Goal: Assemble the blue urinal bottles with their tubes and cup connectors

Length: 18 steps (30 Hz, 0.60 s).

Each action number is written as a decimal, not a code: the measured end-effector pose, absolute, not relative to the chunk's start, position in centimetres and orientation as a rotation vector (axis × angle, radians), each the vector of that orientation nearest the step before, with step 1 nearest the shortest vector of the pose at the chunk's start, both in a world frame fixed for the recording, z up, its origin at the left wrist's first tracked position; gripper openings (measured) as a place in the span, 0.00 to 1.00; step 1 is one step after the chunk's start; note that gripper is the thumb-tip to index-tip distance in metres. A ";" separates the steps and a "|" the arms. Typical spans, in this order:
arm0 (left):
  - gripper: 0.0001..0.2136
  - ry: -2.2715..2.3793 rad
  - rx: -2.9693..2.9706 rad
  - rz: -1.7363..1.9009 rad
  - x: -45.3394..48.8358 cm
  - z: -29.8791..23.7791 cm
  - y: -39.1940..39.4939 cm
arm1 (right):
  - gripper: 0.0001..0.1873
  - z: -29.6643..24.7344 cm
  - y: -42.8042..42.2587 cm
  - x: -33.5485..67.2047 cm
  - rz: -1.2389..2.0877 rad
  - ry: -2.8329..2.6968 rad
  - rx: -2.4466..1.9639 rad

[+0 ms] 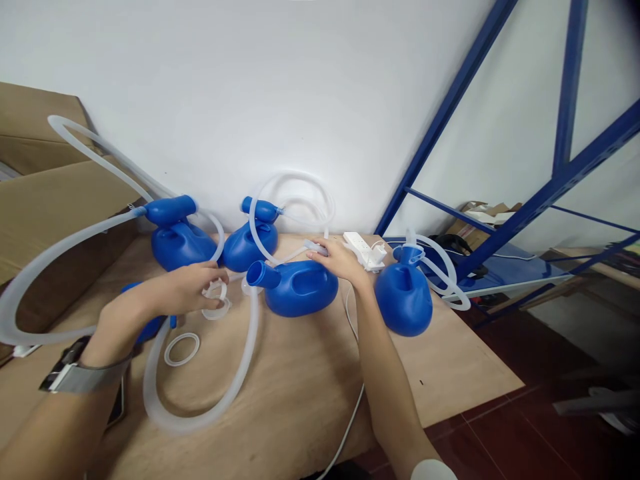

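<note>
My left hand (187, 290) is closed, its fingers pinching a translucent plastic ring cap (216, 308) over the table. A loose white ring (182, 349) lies just below it. My right hand (336, 257) is closed around the end of a clear hose (295, 253), behind a blue plastic bottle (303, 290) with a moulded handle. This bottle lies on its side, its open neck pointing left. Between my hands, a second clear hose (249, 353) curves down across the table. My right fingers partly hide the hose end they hold.
Two blue bottles with hoses, a left one (183, 245) and a middle one (250, 245), stand by the wall. Another bottle (404, 300) stands right, near a white power strip (365, 251). Cardboard boxes (55, 213) flank the wooden table (300, 393); a blue rack (450, 93) rises right.
</note>
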<state>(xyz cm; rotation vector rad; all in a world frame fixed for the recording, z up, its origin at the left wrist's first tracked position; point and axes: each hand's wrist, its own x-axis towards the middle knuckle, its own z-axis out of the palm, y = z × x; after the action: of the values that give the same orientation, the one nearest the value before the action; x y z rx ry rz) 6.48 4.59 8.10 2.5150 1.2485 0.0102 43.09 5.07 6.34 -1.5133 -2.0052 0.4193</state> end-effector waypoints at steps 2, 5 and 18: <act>0.22 1.269 2.548 0.109 5.9 8.9 4.6 | 0.28 6.2 5.1 43.1 0.453 -2.028 -1.520; 0.24 1.253 2.570 0.179 5.6 9.1 4.8 | 0.27 5.7 5.3 42.7 0.479 -2.076 -1.470; 0.36 1.057 2.618 0.671 10.4 6.0 4.8 | 0.20 4.4 5.8 41.9 0.834 -2.141 -1.316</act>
<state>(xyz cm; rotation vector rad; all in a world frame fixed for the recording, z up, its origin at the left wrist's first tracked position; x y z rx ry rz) 10.39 4.78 6.05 2.6175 1.0567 0.6706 41.90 5.78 4.37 -1.3156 -2.1414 0.8341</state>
